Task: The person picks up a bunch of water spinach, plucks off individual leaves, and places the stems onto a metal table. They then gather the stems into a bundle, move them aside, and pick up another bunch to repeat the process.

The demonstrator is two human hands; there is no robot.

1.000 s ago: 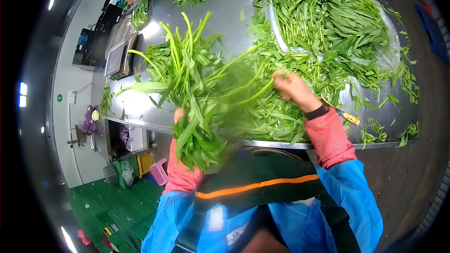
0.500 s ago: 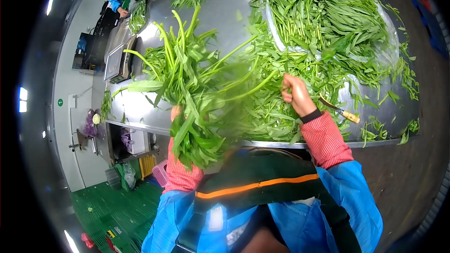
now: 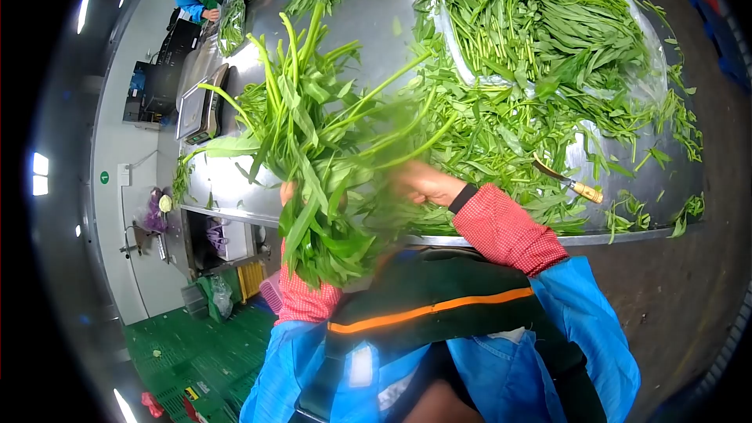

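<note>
The bunch of leafy greens (image 3: 305, 125) stood at centre-left of the frame, clear of the table. Its long axis ran nearly upright: pale stems fanned toward the top of the frame and leaves drooped toward the lower centre. The left hand (image 3: 288, 191) was clamped around the bunch low on its length, where the stems gathered. It was mostly buried in leaves, with only a bit of it showing above the red checked cuff (image 3: 304, 298). The forearm rose straight from the bottom of the frame.

The right hand (image 3: 421, 182) was just right of that grip, at the same height and touching the bunch's side. It was curled closed with its back upward, but blur hid whether any stems lay inside it. Its forearm angled in from the lower right. So the bunch lay directly left of the right hand.

Behind them, the steel table (image 3: 376, 12) carried a heaped pile of greens (image 3: 548, 23) at upper right. A knife (image 3: 569, 182) lay at the right near the table's front edge, and a scale (image 3: 200, 102) sat at the left. A co-worker's hand (image 3: 211, 13) showed at upper left.
</note>
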